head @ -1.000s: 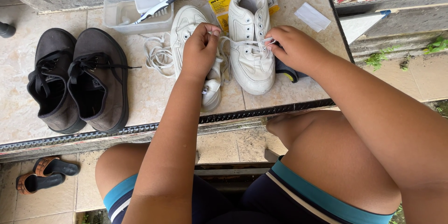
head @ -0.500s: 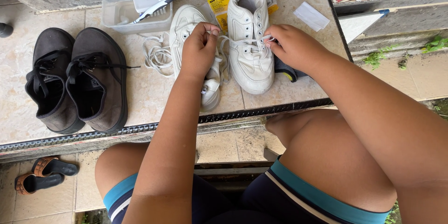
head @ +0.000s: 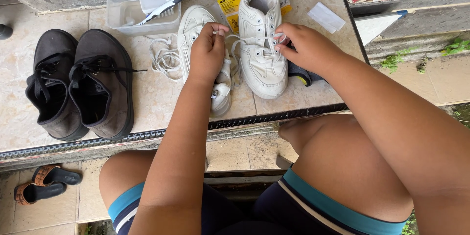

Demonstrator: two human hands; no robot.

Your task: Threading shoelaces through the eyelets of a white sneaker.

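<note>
Two white sneakers lie on the tiled ledge. The right sneaker is laid toe toward me, and a white lace runs across its eyelets. My left hand pinches one end of that lace, resting over the left sneaker. My right hand grips the other lace end at the sneaker's right side. A loose white lace lies coiled to the left of the left sneaker.
A pair of dark lace-up shoes sits at the left. A clear plastic tub with a brush stands behind. A yellow packet, a white cloth piece and brown sandals below the ledge are nearby.
Both hands stay on the lace at the right sneaker; the fingers have shifted only slightly. The view has drifted a little.
</note>
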